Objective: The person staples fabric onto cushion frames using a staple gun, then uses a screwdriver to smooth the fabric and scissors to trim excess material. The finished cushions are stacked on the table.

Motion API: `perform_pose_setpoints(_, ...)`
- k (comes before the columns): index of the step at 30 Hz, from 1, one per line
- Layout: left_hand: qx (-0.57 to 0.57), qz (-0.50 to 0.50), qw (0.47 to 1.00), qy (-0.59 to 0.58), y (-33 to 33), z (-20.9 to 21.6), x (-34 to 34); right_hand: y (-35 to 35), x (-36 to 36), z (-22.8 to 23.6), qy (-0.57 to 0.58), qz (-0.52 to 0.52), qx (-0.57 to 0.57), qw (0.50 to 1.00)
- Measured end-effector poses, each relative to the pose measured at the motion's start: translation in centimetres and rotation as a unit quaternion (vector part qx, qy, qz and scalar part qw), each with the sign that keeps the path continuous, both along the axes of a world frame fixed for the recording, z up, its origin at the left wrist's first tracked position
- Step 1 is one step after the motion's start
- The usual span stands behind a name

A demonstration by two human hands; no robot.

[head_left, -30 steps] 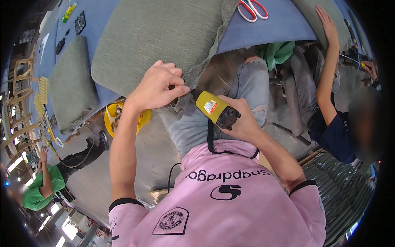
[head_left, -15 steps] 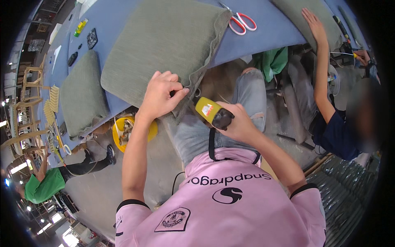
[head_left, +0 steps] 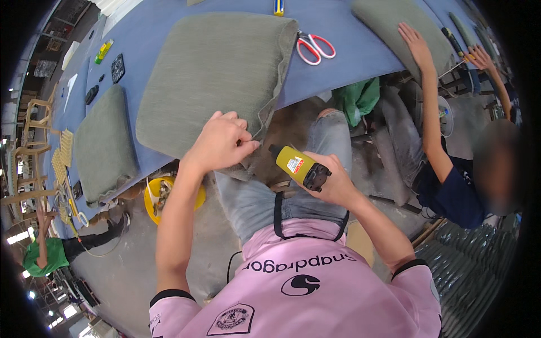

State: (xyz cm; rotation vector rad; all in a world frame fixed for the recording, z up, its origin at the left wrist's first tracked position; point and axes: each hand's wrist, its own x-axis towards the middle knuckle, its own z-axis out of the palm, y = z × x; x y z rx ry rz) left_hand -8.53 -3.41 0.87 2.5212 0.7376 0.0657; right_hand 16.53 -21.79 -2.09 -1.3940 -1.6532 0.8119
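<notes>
A grey-green fabric cushion [head_left: 211,79] with a ruffled seam lies on the blue table in front of me, its near corner hanging past the edge. My left hand [head_left: 221,142] is closed on that corner, thumb and curled fingers pinching the fabric by the seam. My right hand [head_left: 332,183] grips a yellow power tool [head_left: 296,164] with a black nose and black rear cap; its exact kind is not clear. The tool's nose points at the cushion's edge, a small gap away from my left thumb. My right fingers are partly hidden beneath the tool.
Red-handled scissors [head_left: 315,49] lie right of the cushion on the blue table [head_left: 332,79]. A smaller cushion [head_left: 107,143] rests at the left, above a yellow bucket [head_left: 151,203]. A co-worker's hand [head_left: 414,45] presses another cushion [head_left: 389,31] at the right.
The tool has drawn back from the cushion's edge. My left hand keeps its pinch. The view has shifted slightly. The co-worker's far hand has come further into view.
</notes>
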Motion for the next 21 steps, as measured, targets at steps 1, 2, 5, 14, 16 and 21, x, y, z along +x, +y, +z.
perform_pose_setpoints(1, -0.032, -0.015, 0.999, -0.011, 0.8, -0.2, -0.5, 0.5, -0.3, -0.3, 0.013, 0.017, -0.022, 1.0)
perform_pose_setpoints(2, -0.041, -0.021, 0.999, -0.018, 1.1, -0.4, -0.6, 0.9, -0.4, -1.1, 0.027, 0.03, -0.052, 0.998)
perform_pose_setpoints(5, -0.067, -0.025, 0.997, -0.039, 1.5, -0.9, -0.8, 1.9, -0.9, -1.1, 0.046, 0.046, -0.085, 0.994)
perform_pose_setpoints(14, -0.065, -0.01, 0.996, -0.06, 1.4, -1.5, -0.7, 2.9, -0.4, -1.5, 0.056, 0.067, -0.122, 0.989)
perform_pose_setpoints(16, -0.058, -0.004, 0.996, -0.06, 1.0, -1.6, -0.8, 3.2, -0.3, -0.9, 0.055, 0.079, -0.132, 0.987)
perform_pose_setpoints(21, 0.0, -0.001, 0.996, -0.092, 0.4, -2.8, 0.0, 3.2, -0.7, 0.9, 0.008, 0.065, -0.117, 0.991)
